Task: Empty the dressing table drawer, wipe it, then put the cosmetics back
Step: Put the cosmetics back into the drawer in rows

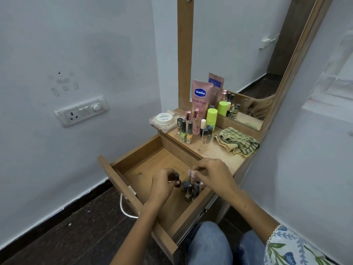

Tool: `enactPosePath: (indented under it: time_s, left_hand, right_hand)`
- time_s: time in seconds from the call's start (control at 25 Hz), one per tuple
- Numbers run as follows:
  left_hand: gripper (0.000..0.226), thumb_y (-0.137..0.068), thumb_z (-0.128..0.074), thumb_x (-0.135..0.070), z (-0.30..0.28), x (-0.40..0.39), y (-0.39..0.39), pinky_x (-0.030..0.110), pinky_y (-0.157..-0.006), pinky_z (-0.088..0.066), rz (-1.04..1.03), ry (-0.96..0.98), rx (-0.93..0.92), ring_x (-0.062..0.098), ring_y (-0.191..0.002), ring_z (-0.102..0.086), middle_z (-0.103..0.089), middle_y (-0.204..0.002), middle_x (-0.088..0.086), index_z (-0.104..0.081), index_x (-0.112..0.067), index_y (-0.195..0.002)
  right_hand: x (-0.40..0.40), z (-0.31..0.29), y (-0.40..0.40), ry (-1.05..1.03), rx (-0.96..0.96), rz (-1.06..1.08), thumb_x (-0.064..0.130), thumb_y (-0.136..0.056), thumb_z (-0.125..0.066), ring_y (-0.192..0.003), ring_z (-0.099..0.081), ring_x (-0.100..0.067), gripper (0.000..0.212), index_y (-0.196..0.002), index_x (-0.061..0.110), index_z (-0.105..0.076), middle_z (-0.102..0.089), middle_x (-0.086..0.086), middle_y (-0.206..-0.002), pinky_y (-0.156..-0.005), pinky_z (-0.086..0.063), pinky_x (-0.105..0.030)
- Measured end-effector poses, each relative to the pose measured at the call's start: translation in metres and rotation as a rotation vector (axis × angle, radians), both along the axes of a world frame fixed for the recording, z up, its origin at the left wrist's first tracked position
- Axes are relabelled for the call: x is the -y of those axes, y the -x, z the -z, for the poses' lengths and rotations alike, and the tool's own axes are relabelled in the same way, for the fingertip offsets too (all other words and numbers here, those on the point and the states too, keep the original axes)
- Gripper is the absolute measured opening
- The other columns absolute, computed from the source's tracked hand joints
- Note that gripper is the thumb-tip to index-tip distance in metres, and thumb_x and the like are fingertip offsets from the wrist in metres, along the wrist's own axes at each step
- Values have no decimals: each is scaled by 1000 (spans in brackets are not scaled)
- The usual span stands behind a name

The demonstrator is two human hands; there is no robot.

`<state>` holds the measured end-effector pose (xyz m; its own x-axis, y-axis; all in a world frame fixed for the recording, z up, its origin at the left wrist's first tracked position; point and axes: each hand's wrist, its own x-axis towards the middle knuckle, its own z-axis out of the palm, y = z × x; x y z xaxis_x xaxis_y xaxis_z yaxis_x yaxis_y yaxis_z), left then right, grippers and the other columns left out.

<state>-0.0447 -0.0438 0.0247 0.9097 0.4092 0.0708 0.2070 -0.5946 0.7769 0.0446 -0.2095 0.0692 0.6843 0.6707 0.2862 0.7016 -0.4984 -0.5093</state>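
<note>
Both hands reach into the open drawer (145,165) at the lower middle of the frame, each taking up a small bottle.

The left hand (164,185) curls its grip round a dark-capped bottle (176,177), and the right hand (214,174) pinches a slim pink tube (192,174) at its top; taking one in each hand probably halves the trips. Just below the hands, a cluster of little bottles (191,189) stands bunched against the drawer's right wall, and the rest of its wooden floor shows bare. Whether the drawer is being emptied or refilled cannot be told. On the counter (210,150) at the middle right, more cosmetics (194,125) stand upright in a tight group by the mirror (248,64), likely to leave working room. A folded checked cloth (236,140) lies beside them within easy reach for wiping.
</note>
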Motion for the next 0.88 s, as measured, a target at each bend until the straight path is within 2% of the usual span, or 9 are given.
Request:
enactPosePath:
  time_s: [0.16, 0.4, 0.56, 0.68, 0.76, 0.88]
  left_hand:
    - [26, -79, -64, 8, 5, -1, -8, 16, -74, -54, 76, 20, -43, 8, -87, -64, -68, -90, -1, -67, -16, -90]
    - [28, -79, -69, 1, 9, -3, -5, 14, -74, -52, 69, 82, -39, 3, -91, -64, -67, -93, -8, -64, -24, -92]
    - [32, -78, -72, -9, 6, -4, -4, 18, -81, -53, 44, 56, 19, -3, -95, -60, -65, -100, -15, -62, -31, -99]
    - [27, -82, -70, -17, -2, -1, -4, 17, -83, -46, 13, 17, 54, -3, -101, -56, -62, -105, -18, -62, -31, -103]
    - [25, -83, -69, -21, -10, 3, -5, 23, -88, -46, -15, -2, 86, 0, -105, -54, -62, -109, -16, -63, -28, -107]
    - [26, -83, -69, -26, -24, 9, -6, 24, -89, -46, -55, -38, 191, 0, -105, -54, -63, -110, -16, -65, -27, -109]
  right_hand:
    - [7, -4, -6, -77, 8, 35, 27, -84, -69, -74, -66, -2, 10, -90, 22, -75, -71, 11, -89, -69, -56, -28]
    - [7, -12, -23, -239, 96, 80, 16, -83, -70, -78, -65, -3, 11, -93, 16, -74, -72, 7, -91, -71, -57, -27]
    - [-1, -17, -45, -222, 262, 251, 11, -83, -69, -74, -59, -8, 28, -111, 14, -68, -64, 0, -101, -61, -51, -25]
    - [-12, -19, -61, -166, 334, 319, 12, -79, -75, -86, -59, -19, 45, -122, 12, -62, -56, -8, -110, -57, -55, -31]
    - [-18, -19, -66, -145, 381, 316, 12, -76, -78, -93, -58, -21, 44, -118, 12, -64, -55, -8, -110, -57, -55, -30]
    - [-19, -18, -69, -181, 391, 272, 12, -73, -80, -89, -59, -16, 31, -102, 12, -66, -61, -2, -103, -61, -51, -24]
